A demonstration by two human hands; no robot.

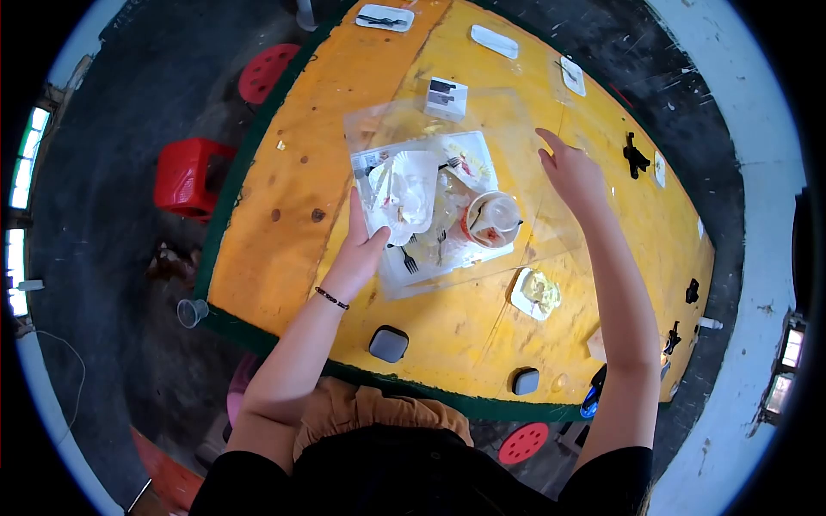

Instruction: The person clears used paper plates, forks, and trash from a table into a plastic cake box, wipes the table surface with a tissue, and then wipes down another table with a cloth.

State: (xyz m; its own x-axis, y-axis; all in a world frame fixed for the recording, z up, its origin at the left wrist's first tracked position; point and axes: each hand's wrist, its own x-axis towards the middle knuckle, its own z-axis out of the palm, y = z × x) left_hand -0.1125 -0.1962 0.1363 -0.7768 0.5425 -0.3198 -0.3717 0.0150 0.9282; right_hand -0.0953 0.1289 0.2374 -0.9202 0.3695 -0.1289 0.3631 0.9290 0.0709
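A used white paper plate (414, 185) is gripped along its lower left side by my left hand (360, 258), which wears a dark beaded bracelet. Beneath it, a clear plastic sheet (508, 116) and a white tray or board bear black forks (409, 260), another soiled plate (465, 162) and a tub (493, 219) with a clear container in its top. My right hand (571, 172) is held over the table to the right of the sheet, fingers apart, holding nothing. A small plate (521, 305) with creamy leftovers lies nearer to me.
Small white plates (495, 41) lie along the table's (284, 258) far edge. A printed white box (446, 100) stands beyond the pile. Two dark rounded cases (389, 344) rest near the front edge. A clear cup (192, 313) is at the left corner, a red stool (194, 178) beyond.
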